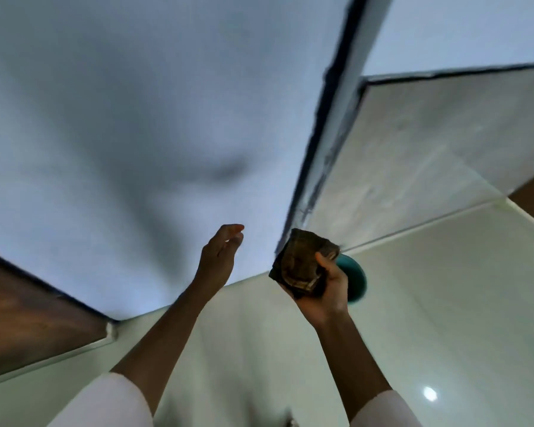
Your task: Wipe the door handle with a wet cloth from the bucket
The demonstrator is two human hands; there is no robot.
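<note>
White sleeves [105,402] nearest the lens, bare forearms reaching up and away. Right hand [324,291] closed round folded dark cloth [299,263], thumb pinching over its face, cloth standing up above the grip, long axis roughly upright, slightly tilted left. Left hand [218,257] empty, fingers loosely spread and raised, left of the cloth, well apart, touching nothing. Teal bucket [356,280] just behind and right of right grip, mostly hidden by the hand, down on pale tiled floor [444,303]. Door edge or frame [330,143] rising from just above the cloth, running up and away. Door handle not visible; direction from grip cannot tell. Wetness of cloth cannot tell. Likely step: cloth in hand, carry to handle; right hand nearer.
</note>
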